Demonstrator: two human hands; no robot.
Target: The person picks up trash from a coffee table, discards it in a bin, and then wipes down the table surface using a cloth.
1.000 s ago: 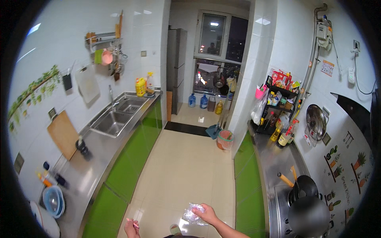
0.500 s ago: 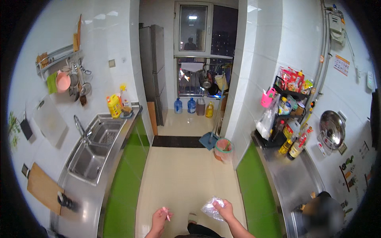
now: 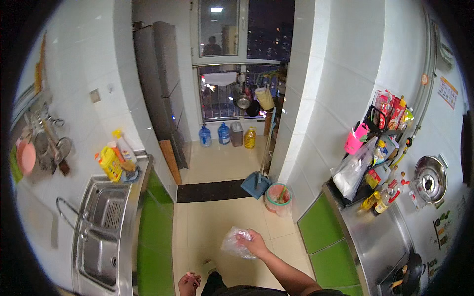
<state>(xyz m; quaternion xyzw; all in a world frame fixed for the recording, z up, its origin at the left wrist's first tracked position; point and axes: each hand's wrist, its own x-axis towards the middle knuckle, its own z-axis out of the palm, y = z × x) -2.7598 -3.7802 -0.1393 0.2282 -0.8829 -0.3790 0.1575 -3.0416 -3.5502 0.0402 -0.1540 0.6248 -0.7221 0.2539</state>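
Note:
My right hand (image 3: 254,245) grips a crumpled clear plastic bag (image 3: 232,242) out in front of my body, above the tiled floor (image 3: 207,217). At the lower edge, left of it, my left hand (image 3: 188,282) has its fingers closed on a small, thin pink item (image 3: 195,279), too small to identify. My foot (image 3: 210,265) shows on the floor between the hands.
A double sink (image 3: 98,251) is on the left, a counter (image 3: 380,237) with pans, bottles and a black rack on the right. Ahead are a bucket (image 3: 278,201), dustpan (image 3: 255,186), dark threshold (image 3: 215,190), water jugs (image 3: 223,133) and fridge (image 3: 153,89).
I have moved forward, so the bucket, dustpan and sink are nearer. My right hand with the bag has shifted left and up; my left hand has dropped toward the lower edge.

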